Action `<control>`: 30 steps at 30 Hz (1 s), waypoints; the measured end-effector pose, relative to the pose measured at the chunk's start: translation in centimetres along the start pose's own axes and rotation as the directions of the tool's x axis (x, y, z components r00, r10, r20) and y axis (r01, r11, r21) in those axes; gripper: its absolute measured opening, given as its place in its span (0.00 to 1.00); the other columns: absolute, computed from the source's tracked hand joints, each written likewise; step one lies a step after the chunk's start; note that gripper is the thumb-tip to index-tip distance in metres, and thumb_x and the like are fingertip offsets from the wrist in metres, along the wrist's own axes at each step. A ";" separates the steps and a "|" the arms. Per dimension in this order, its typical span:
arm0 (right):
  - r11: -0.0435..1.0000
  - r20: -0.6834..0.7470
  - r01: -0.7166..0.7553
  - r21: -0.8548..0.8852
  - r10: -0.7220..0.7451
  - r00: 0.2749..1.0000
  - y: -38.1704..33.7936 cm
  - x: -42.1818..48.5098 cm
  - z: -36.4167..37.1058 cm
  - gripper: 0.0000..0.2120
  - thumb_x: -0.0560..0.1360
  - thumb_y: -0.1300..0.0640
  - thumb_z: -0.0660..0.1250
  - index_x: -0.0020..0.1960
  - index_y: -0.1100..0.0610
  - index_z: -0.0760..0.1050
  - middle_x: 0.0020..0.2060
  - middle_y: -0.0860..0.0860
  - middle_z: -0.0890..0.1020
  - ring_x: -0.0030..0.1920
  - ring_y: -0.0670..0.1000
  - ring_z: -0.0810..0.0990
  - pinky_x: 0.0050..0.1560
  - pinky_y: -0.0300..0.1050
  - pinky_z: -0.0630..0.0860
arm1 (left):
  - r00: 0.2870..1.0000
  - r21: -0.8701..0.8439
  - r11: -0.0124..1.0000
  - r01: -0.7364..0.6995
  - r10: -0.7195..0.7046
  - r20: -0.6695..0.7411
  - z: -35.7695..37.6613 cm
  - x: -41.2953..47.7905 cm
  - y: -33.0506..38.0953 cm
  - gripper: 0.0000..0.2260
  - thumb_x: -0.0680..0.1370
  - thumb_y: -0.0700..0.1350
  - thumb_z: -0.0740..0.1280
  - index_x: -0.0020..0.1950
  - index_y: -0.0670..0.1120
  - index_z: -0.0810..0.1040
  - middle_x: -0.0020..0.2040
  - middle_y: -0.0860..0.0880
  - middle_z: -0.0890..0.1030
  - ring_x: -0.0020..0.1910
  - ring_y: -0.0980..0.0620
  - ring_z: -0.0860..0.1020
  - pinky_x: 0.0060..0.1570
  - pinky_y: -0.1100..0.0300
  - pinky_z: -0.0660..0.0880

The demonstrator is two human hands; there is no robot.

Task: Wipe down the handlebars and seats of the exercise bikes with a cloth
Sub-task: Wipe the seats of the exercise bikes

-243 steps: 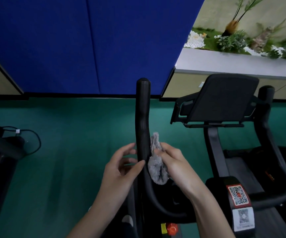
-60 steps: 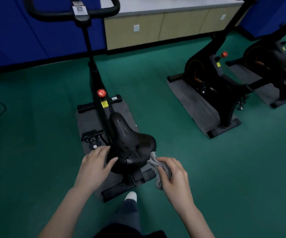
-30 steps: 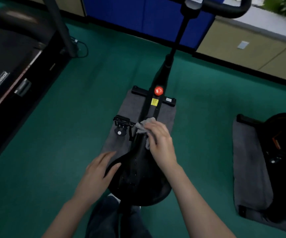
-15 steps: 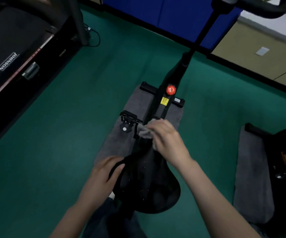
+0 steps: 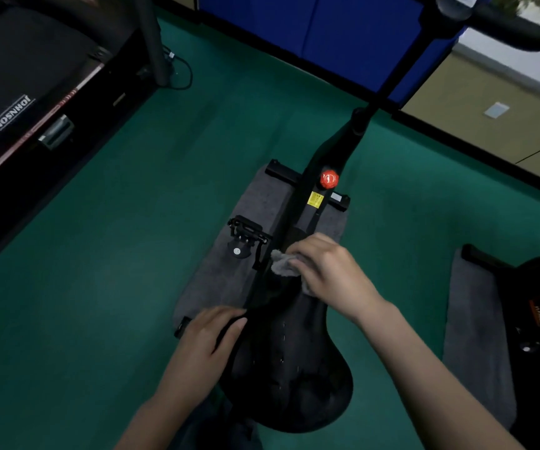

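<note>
A black bike seat [image 5: 289, 362] fills the lower middle, its narrow nose pointing away from me. My right hand [image 5: 330, 271] presses a grey cloth [image 5: 281, 264] onto the nose of the seat. My left hand [image 5: 208, 339] rests on the seat's left edge, fingers curled over it. The bike's black handlebar [image 5: 509, 30] shows at the top right, above its post. A red knob [image 5: 328, 179] sits on the frame.
The bike stands on a grey mat [image 5: 229, 264] on green floor. A black treadmill [image 5: 31, 92] lies at the left with a cable behind it. A second bike [image 5: 535, 319] on its own mat is at the right. Blue panels and beige cabinets line the back.
My view has shifted closer over the seat. My right hand stays with the cloth at the seat's nose, and my left hand has slid forward along the seat's left edge.
</note>
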State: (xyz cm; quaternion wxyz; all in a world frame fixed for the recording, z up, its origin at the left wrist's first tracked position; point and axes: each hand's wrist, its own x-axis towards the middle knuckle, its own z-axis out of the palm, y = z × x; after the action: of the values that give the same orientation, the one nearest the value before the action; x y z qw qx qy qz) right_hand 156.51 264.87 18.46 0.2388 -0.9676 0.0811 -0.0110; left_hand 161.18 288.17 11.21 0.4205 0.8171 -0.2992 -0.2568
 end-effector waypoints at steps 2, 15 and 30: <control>1.000 0.009 0.026 0.006 -0.026 1.000 0.0 -0.3 0.8 0.05 0.76 0.61 0.67 0.50 0.60 0.79 0.43 0.52 0.81 0.48 0.52 0.76 0.51 0.37 0.68 | 1.000 -0.006 1.000 -0.003 0.003 -0.002 0.1 0.2 0.0 0.16 0.77 0.57 0.58 0.54 0.51 0.81 0.50 0.63 0.78 0.54 0.65 0.74 0.57 0.73 0.65; 0.676 -0.352 -0.393 0.624 0.691 0.631 0.4 -4.9 4.2 0.08 0.79 0.59 0.62 0.49 0.46 0.73 0.38 0.37 0.78 0.41 0.32 0.75 0.41 0.22 0.66 | 0.999 -0.142 0.989 -0.032 0.036 0.024 1.5 0.6 -0.4 0.16 0.79 0.60 0.57 0.58 0.58 0.79 0.56 0.62 0.79 0.60 0.58 0.76 0.62 0.54 0.72; 0.730 -0.304 -0.483 0.484 0.658 0.689 -2.7 -12.8 6.5 0.08 0.75 0.65 0.68 0.53 0.59 0.81 0.42 0.46 0.83 0.44 0.35 0.77 0.45 0.22 0.68 | 1.000 -0.236 0.972 0.006 0.001 0.026 1.4 0.3 0.3 0.09 0.79 0.51 0.61 0.54 0.61 0.79 0.54 0.62 0.80 0.58 0.62 0.76 0.61 0.70 0.67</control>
State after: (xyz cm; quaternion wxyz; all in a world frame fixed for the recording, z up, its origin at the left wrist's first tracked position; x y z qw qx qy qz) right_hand 144.69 272.23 14.20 0.3797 -0.7981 0.4335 -0.1762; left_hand 160.35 287.11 10.74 0.5105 0.7583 -0.2709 -0.3018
